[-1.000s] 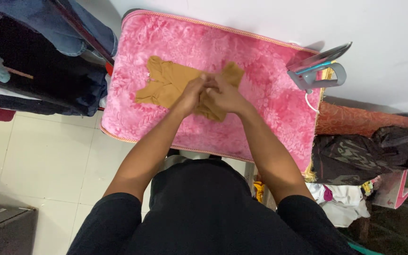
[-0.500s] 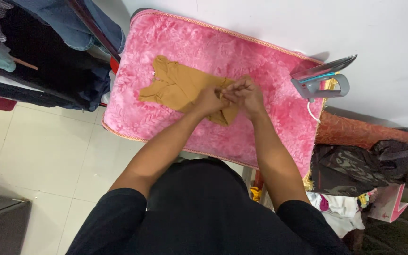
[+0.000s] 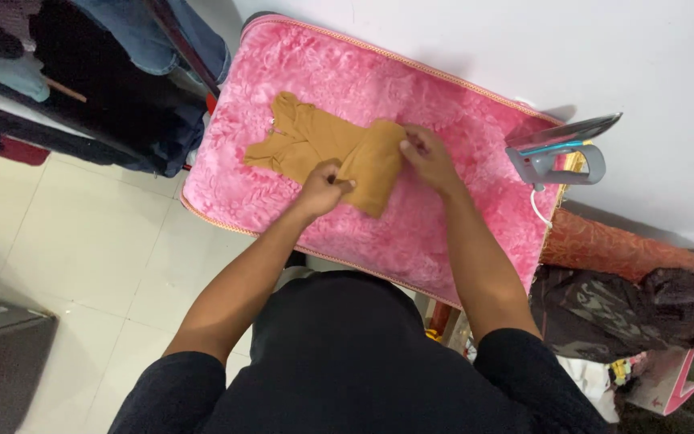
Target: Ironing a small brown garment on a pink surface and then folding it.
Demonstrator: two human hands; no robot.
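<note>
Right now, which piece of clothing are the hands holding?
The mustard garment on the pink mat; both hands, left and right, grip it. The dark clothes hang untouched, far left.

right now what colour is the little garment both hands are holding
Mustard brown, plain with no pattern; the garment shows best in the head view, on the pink plush cover.

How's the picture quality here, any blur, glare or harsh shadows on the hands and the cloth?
Head view: even, soft light, no glare; left hand and right hand on the mustard garment look slightly soft; the iron throws a faint shadow on the white wall.
</note>
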